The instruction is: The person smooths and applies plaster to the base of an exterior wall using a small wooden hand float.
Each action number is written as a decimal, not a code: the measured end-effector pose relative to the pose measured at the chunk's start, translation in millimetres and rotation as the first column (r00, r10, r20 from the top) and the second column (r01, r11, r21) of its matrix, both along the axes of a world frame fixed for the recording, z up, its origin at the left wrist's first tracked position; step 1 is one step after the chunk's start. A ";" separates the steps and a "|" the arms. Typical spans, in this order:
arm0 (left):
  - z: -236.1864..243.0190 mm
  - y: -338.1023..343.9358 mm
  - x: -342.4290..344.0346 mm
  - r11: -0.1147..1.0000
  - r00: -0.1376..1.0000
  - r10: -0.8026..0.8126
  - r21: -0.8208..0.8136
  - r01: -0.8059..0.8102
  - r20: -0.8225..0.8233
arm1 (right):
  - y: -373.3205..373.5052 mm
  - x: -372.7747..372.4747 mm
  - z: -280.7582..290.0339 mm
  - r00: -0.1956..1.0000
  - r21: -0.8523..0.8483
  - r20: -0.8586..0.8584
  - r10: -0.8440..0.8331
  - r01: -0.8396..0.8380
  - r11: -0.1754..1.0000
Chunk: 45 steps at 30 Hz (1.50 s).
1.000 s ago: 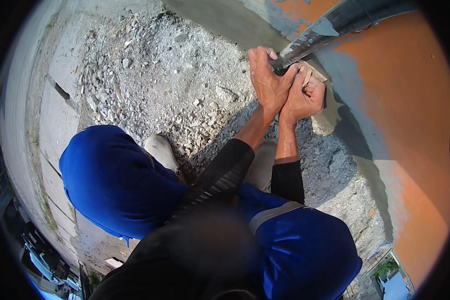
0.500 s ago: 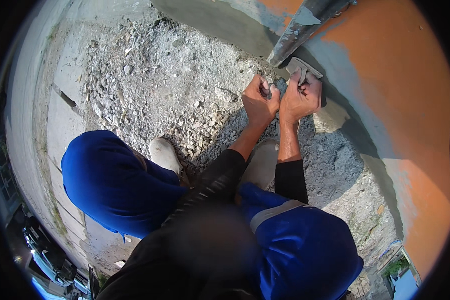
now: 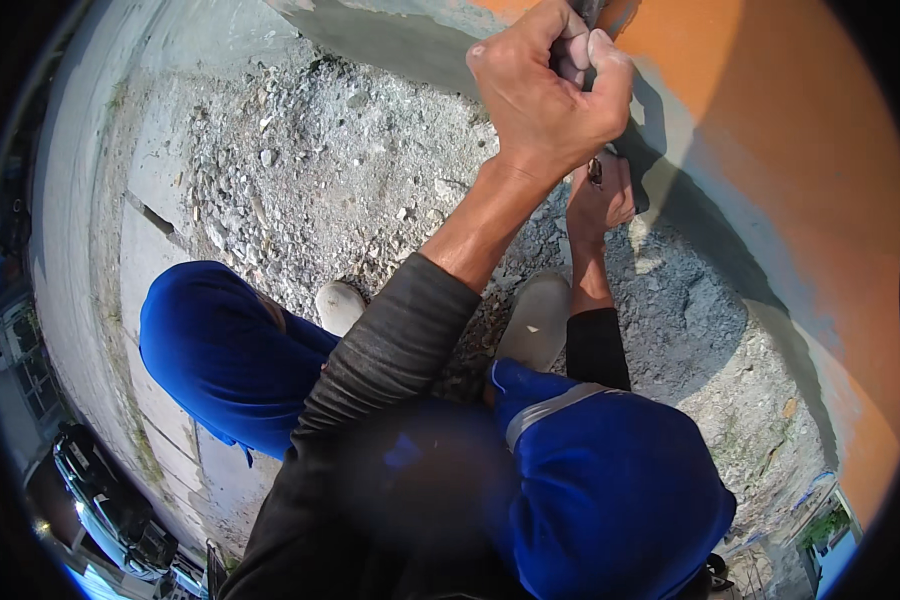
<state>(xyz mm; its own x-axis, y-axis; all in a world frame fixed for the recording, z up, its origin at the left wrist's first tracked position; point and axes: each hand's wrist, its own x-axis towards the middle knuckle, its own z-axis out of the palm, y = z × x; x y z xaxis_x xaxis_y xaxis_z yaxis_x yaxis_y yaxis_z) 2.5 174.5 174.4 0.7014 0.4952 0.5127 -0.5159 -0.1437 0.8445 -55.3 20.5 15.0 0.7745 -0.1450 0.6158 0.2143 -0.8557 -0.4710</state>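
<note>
My left hand (image 3: 550,95) is raised near the wall with its fingers curled round a dark, cement-smeared pole (image 3: 592,10). Most of the pole is hidden behind that hand. Lower down and slightly to the right, close to the foot of the wall, my right hand (image 3: 600,205) is closed on what looks like a plastering trowel (image 3: 642,196). Only a dark edge of its blade shows past the fingers. My left wrist and forearm partly cover the space between the two hands.
An orange wall (image 3: 800,170) curves along the right, with a grey cement band (image 3: 690,200) at its base. Loose rubble (image 3: 310,190) covers the ground before my shoes (image 3: 535,320). A concrete slab strip (image 3: 150,270) lies left; a vehicle (image 3: 110,500) stands at lower left.
My left hand has moved up and away from beside my right hand, to the pole. My right hand has shifted slightly down and turned, and the trowel is now mostly hidden.
</note>
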 end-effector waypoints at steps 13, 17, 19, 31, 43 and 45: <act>105.2 -9.7 -74.9 -0.421 0.702 -0.378 0.787 0.450 -0.604 | -24.5 -47.6 -52.2 0.899 0.907 -0.392 0.194 0.343 0.243; 112.1 11.7 -133.2 -0.365 0.423 -0.033 0.405 0.838 -0.905 | 12.6 -30.3 -38.8 0.816 0.877 -0.393 0.424 0.471 -0.093; 105.3 24.2 -152.5 -0.326 0.461 -0.086 0.462 0.825 -0.883 | 36.5 -14.9 -33.7 0.825 0.877 -0.356 0.439 0.458 -0.148; 91.4 45.4 -151.7 -0.078 0.361 -0.087 0.367 0.927 -0.929 | -47.8 -15.0 -32.6 0.877 0.854 -0.406 0.258 0.465 -0.235; 95.6 30.7 -156.9 0.032 0.547 -0.207 0.553 0.833 -0.811 | -28.1 -1.9 -49.8 0.857 0.875 -0.402 0.323 0.463 -0.139; 101.2 32.2 -157.2 -0.010 0.461 -0.172 0.469 0.883 -0.871 | -33.2 -5.6 -53.1 0.852 0.843 -0.446 0.273 0.503 -0.192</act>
<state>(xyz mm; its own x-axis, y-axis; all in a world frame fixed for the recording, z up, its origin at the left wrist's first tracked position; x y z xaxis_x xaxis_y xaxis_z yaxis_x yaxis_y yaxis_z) -154.8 206.7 275.7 0.7146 -0.6304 -0.3032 -0.4399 -0.7420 0.5059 -60.9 -12.7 -38.1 0.6761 -0.3408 -0.6532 -0.3161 0.6667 -0.6750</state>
